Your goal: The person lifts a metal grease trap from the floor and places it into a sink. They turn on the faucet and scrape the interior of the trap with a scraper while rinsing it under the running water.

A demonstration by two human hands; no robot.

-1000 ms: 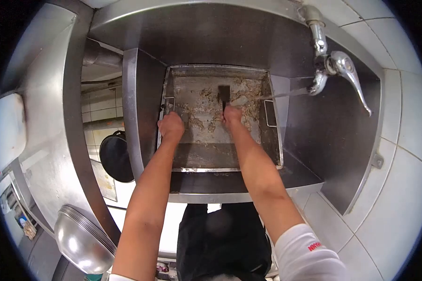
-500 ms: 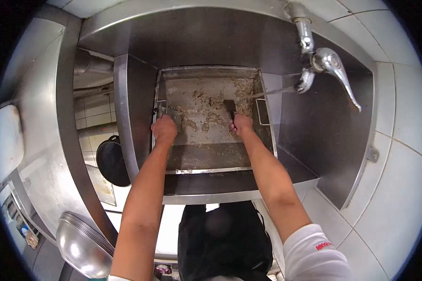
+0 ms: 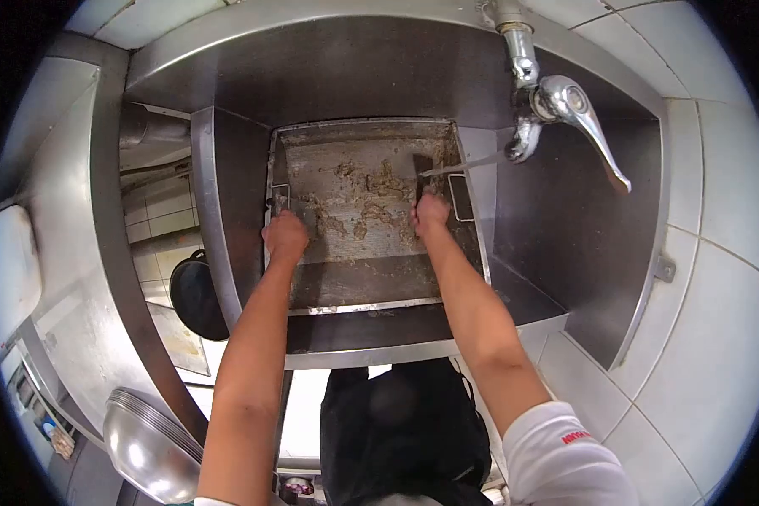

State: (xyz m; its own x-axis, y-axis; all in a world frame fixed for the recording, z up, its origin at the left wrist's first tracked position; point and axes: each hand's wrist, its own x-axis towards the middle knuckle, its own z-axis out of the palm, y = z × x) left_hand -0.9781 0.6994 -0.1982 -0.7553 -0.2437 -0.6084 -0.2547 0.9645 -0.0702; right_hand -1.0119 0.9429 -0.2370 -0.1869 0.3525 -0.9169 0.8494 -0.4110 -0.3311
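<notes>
A deep rectangular metal tray [image 3: 371, 305] sits in the sink, its floor strewn with brown wet residue [image 3: 378, 211]. My left hand [image 3: 286, 236] is closed on the tray's left side, just below the wire handle there. In my right hand [image 3: 431, 212] is a scraper [image 3: 423, 164], its dark flat blade pointing away from me, near the tray's right wall. A thin stream of water from the tap [image 3: 524, 139] reaches the blade. My fingers hide the scraper's grip.
The tap's long lever [image 3: 599, 143] juts over the sink's right side. A second wire handle [image 3: 461, 198] stands on the tray's right wall. Stacked metal bowls [image 3: 150, 447] and a black pan [image 3: 197, 295] are at the left. The steel sink's front edge [image 3: 396, 354] lies under my forearms.
My right hand has moved the scraper away from me and toward the tray's right wall, into the water stream. My left hand stays at the tray's left side. The view has shifted slightly.
</notes>
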